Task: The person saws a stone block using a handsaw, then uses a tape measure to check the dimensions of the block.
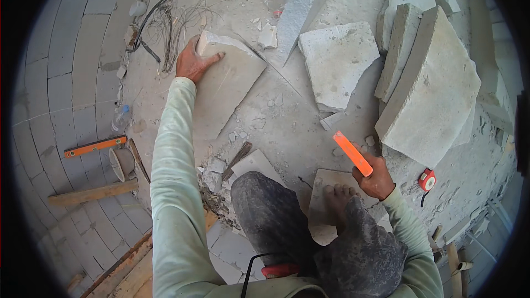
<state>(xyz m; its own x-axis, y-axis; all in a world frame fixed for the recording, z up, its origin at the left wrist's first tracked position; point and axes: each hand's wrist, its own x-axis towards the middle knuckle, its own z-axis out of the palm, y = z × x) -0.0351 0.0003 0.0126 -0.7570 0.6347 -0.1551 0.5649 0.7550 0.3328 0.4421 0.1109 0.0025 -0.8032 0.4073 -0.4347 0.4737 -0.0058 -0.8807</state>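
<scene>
My left hand (192,63) grips the far left corner of a pale stone slab (231,77), thumb on top and the other fingers over its edge. In my right hand (379,179) is a bright orange, flat bar-shaped tool (351,153); its kind I cannot make out. The fingers are closed round its near end, and the far end points up and left, apart from the slabs. By my right knee, a bare foot (337,204) rests on a small flat slab (322,187).
Broken slabs (339,60) lie ahead, with thick ones (430,83) leaning together at right. A red-and-white tape measure (427,180) sits at right. Leftward are a wire tangle (174,33), an orange spirit level (95,146), a bucket (122,164) and a wooden board (93,193). Rubble covers the ground (265,107).
</scene>
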